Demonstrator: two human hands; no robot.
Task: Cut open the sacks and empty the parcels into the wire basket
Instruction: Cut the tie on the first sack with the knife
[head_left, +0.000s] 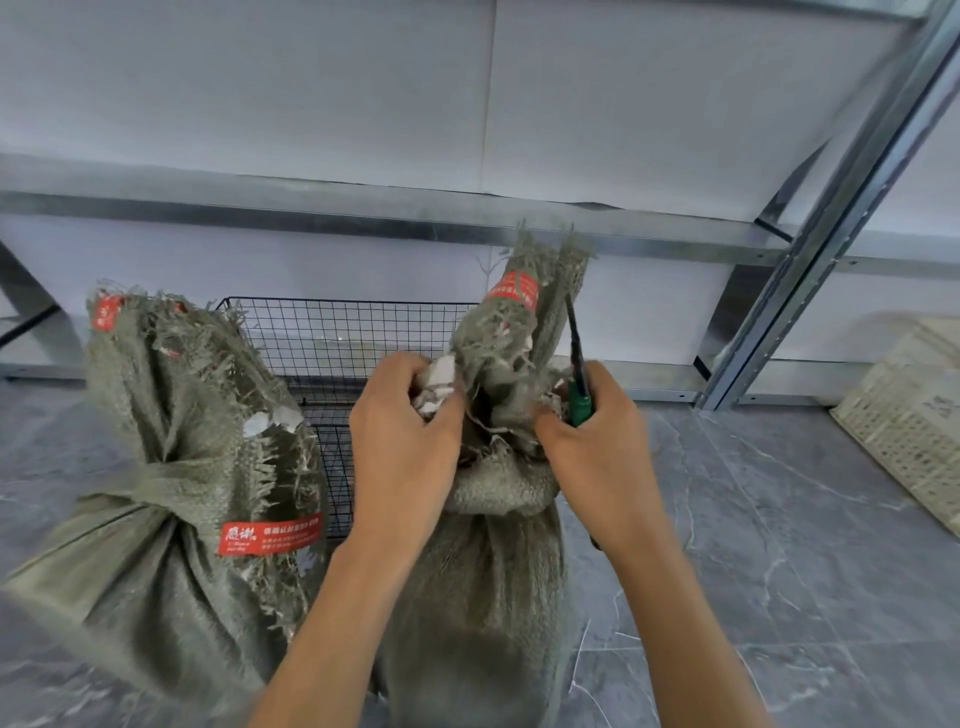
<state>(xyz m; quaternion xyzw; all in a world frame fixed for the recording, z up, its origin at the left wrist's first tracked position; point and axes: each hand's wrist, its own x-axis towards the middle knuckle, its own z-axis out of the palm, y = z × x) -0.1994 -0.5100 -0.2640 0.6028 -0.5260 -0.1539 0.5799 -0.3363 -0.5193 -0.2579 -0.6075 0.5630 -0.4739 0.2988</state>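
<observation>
Two grey-green woven sacks stand on the floor. The nearer sack (483, 582) is in front of me, its frayed neck bound with red tape. My left hand (402, 436) grips the torn neck fabric, where something white shows. My right hand (597, 431) holds a green-handled cutter (577, 379), blade up, beside the neck, with its fingers also on the fabric. The second sack (171, 467) stands at the left, tied and taped. A black wire basket (337, 332) sits behind both sacks; I cannot see into it.
A metal shelving rack (831, 218) runs along the wall behind, with its upright at the right. A pale woven crate (909, 415) lies on the grey tiled floor (753, 545) at the far right.
</observation>
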